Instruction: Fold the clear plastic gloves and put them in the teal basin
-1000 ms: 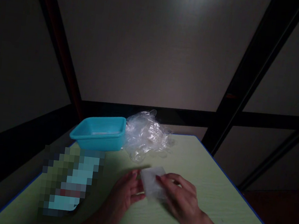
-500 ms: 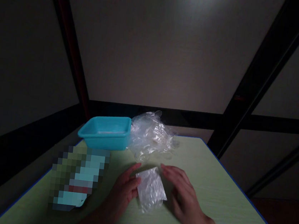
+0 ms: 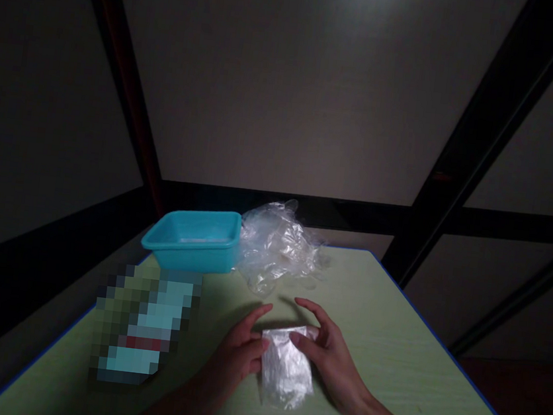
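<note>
A folded piece of thin clear plastic film (image 3: 287, 375), roughly square and crinkled, is between my hands over the near middle of the table. My left hand (image 3: 237, 349) pinches its upper left edge between thumb and fingers, with the index finger stretched forward. My right hand (image 3: 332, 354) grips the upper right corner, thumb on top and some fingers behind the film; its index finger arches away. Beyond them lies a loose heap of clear plastic (image 3: 276, 251), with rounded, finger-like ends resembling disposable gloves.
A turquoise plastic basin (image 3: 195, 258) stands at the table's back left, against the heap. A pixelated light-blue object (image 3: 158, 320) lies at the left. The pale green table (image 3: 389, 354) has a blue edge, and a panelled wall (image 3: 288, 102) rises behind it.
My right hand has moved left from beside the film and taken hold of its upper right corner. The film has turned to lie straighter and sits slightly nearer to me.
</note>
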A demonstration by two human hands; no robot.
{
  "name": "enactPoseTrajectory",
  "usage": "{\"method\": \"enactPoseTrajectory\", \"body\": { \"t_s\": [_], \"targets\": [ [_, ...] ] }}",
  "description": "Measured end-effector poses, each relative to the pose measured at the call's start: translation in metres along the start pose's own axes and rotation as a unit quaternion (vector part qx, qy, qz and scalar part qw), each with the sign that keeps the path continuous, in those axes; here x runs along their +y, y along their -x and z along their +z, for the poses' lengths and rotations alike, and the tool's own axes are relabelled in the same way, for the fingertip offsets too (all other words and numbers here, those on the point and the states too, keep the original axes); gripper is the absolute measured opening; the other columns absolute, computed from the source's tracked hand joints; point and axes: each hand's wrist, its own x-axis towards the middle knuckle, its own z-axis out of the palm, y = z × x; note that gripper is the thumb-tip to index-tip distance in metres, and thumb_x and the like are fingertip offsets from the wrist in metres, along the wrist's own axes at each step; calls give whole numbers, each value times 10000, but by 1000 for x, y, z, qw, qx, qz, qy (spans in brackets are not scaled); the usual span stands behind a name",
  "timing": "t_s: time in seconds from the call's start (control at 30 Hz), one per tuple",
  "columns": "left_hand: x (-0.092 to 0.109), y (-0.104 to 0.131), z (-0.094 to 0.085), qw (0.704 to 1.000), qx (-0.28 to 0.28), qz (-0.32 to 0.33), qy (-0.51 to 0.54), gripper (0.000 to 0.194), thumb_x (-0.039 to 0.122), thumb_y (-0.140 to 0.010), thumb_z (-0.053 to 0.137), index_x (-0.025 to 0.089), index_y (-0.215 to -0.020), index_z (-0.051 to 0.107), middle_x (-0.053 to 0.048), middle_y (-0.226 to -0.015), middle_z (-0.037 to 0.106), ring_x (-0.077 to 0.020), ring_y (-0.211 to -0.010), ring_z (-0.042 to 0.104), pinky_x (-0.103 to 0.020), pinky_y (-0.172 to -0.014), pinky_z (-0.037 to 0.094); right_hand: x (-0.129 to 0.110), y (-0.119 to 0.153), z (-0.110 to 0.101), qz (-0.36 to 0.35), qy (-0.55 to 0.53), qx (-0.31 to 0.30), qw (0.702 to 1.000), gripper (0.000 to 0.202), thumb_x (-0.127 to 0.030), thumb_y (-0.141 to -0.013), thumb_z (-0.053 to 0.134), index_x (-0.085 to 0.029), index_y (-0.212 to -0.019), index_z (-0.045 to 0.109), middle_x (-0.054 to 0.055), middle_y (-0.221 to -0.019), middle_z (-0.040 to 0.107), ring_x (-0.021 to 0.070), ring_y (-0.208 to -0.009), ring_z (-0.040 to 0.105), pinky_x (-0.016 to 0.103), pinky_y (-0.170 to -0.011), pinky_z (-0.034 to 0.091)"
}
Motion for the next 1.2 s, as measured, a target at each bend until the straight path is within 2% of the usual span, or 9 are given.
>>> {"method": "enactPoseTrajectory", "body": {
  "t_s": [0.17,0.33,0.4,0.63,0.87,0.97,1.03,1.13,1.2],
  "targets": [
    [-4,-3,-4,1000,-10,-5,-8,833,297,-577,706,135,-1336,405,0,-675,586,-200,-682,611,-304,-659,466,-2,0,0,16,-4,1,1000,647,-334,-559,806,-154,-1116,531,-85,-471,545,72,-416,427,200,-458,308],
    [-2,-3,-4,995,58,35,-74,801,381,-580,729,111,-1284,458,-21,-693,627,-235,-750,616,-333,-696,492,0,-1,0,23,2,5,1000,615,-316,-557,800,-155,-1095,551,-39,-531,639,101,-431,502,217,-466,351],
    [0,-3,-3,992,64,47,-95,786,390,-587,725,110,-1275,470,-23,-677,638,-240,-735,622,-336,-683,497,1,-1,-1,22,1,6,1000,604,-308,-563,798,-158,-1095,555,-35,-542,650,109,-442,522,221,-475,360],
    [3,-2,-2,994,51,49,-84,825,408,-592,703,100,-1312,440,-37,-699,669,-254,-755,645,-332,-707,496,2,0,-1,19,-18,-9,1000,567,-304,-571,798,-176,-1079,581,-34,-566,663,131,-481,564,241,-507,394],
    [1,-3,-1,996,15,59,-66,928,455,-623,703,121,-1396,314,-36,-687,665,-233,-677,632,-326,-668,485,3,-1,-1,20,-40,42,998,566,-276,-544,814,-161,-1055,595,-34,-546,652,107,-463,516,218,-495,354],
    [1,-2,0,988,-15,94,-119,766,370,-634,721,152,-1322,463,-30,-690,665,-199,-643,602,-284,-638,467,2,-3,-3,31,-66,67,995,604,-299,-525,825,-156,-1060,583,-41,-524,632,106,-457,496,218,-484,340],
    [0,-1,0,982,-25,110,-149,574,320,-630,719,148,-1169,619,-40,-708,675,-194,-661,596,-268,-652,460,2,-4,-4,34,-72,75,994,615,-308,-522,828,-155,-1065,582,-50,-503,610,103,-450,478,215,-473,324],
    [-2,-3,-1,975,-4,112,-192,344,285,-619,707,133,-926,735,-43,-665,675,-191,-639,593,-251,-617,450,2,-3,-4,34,-64,73,995,596,-296,-539,824,-152,-1069,592,-62,-481,580,95,-434,452,210,-461,298],
    [-4,-4,-2,972,9,103,-212,297,273,-617,700,126,-871,750,-36,-606,663,-187,-597,590,-248,-584,443,2,-2,-4,30,-58,63,996,578,-287,-561,817,-157,-1078,594,-64,-482,577,92,-430,447,210,-463,297]
  ]
}}
